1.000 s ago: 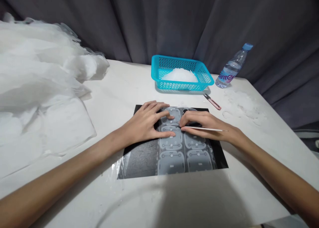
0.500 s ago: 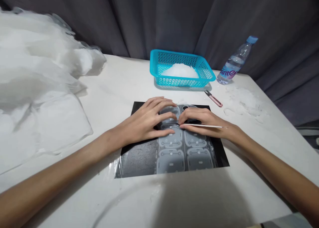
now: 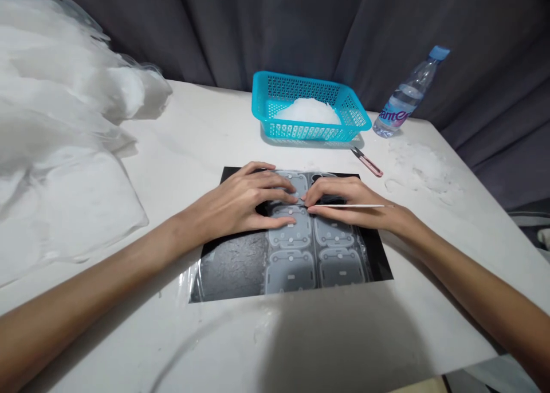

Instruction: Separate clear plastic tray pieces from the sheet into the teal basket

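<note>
Centre of frame: a flat, dark rectangular sheet lies on the white tabletop, with clear, crinkled film edging out at its lower left corner. On it, two columns of grey, translucent, round-cornered panels printed with small pale marks; the top ones partly hidden under my fingers. My left hand rests palm down across the upper left of the sheet, fingers loosely spread and slightly bent, thumb out over a left-column panel; no object seen in its grasp. My right hand, at the sheet's upper right, is closed in a pinch on a thin white stick-like tool, which runs back along the hand toward the wrist. Its working end sits by the seam between the two upper left panels, close to my left fingertips; whether it touches, I cannot tell. Upper centre: a turquoise perforated plastic basket holding a white mound. Just below its right corner, pink-handled snips. Upper right, a clear plastic bottle with a blue cap; below it, translucent white scraps. Upper left, a large heap of whitish, filmy sheets. Dark grey curtain behind.
</note>
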